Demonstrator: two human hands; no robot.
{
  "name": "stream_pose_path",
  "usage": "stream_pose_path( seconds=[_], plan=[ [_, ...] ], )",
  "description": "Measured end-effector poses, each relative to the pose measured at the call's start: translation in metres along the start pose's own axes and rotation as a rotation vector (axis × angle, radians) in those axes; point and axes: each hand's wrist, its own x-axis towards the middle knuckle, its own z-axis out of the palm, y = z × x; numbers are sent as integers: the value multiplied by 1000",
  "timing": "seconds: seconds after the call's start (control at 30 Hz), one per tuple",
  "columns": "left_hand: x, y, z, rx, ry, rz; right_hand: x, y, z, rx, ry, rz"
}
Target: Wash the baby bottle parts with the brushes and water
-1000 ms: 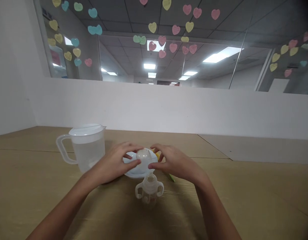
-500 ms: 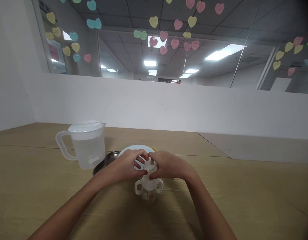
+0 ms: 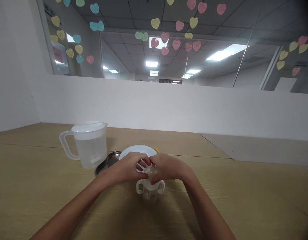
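Observation:
A baby bottle with two white side handles stands upright on the table in front of me. On its top is a clear dome-shaped part, likely the cap. My left hand curls round the cap from the left, with thumb low and fingers bent over the far side. From the right my right hand grips the same cap, its thumb pointing down near the collar. The fingertips of both hands meet above the cap and hide part of it.
Behind my hands lie a white plate and a metal tray. A yellow item peeks out beside the plate. To the left stands a lidded plastic pitcher. A white wall borders the table's back.
Both hands have come down a little over the bottle's top, and the clear cap sits lower between them. The view has shifted slightly.

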Motion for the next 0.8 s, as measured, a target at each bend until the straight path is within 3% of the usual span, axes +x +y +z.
stream_pose_path(
  seconds=[0.37, 0.57, 0.8],
  plan=[
    [5, -5, 3, -102, 6, 23, 1, 7, 4, 72, -17, 60],
    [9, -14, 2, -248, -80, -6, 4, 11, 5, 114, -73, 90],
    [1, -7, -4, -180, -92, 8, 4, 12, 6, 215, -109, 85]
  ],
)
